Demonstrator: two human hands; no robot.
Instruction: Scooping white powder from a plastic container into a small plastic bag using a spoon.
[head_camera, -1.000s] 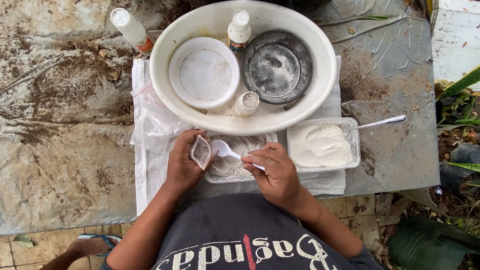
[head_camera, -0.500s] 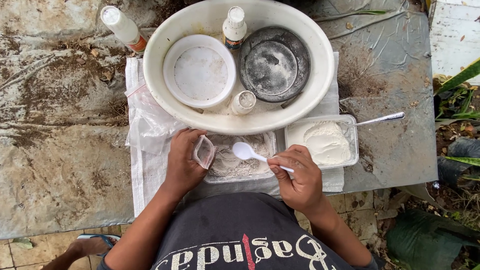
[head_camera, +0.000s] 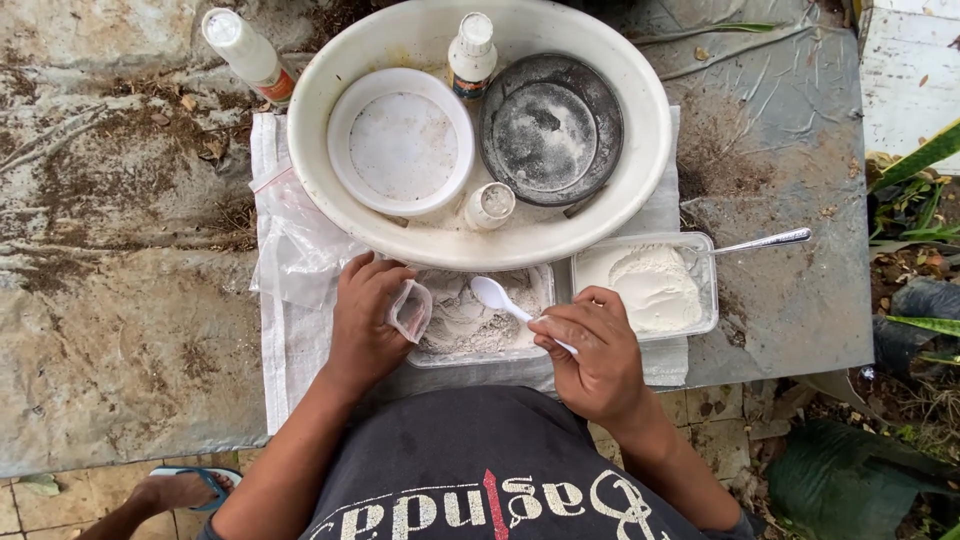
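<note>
The left hand (head_camera: 365, 320) is pinching a small, thin plastic bag (head_camera: 410, 310) at its mouth; it looks light and floppy. The right hand (head_camera: 590, 350) is gripping a white spoon (head_camera: 500, 298) just beside the bag, over the powder tray (head_camera: 480, 325).

Your left hand (head_camera: 365, 320) pinches a small clear bag (head_camera: 411, 310) over the tray of grey powder (head_camera: 470, 322). Your right hand (head_camera: 592, 350) holds a white spoon (head_camera: 497, 296) above it.
</note>
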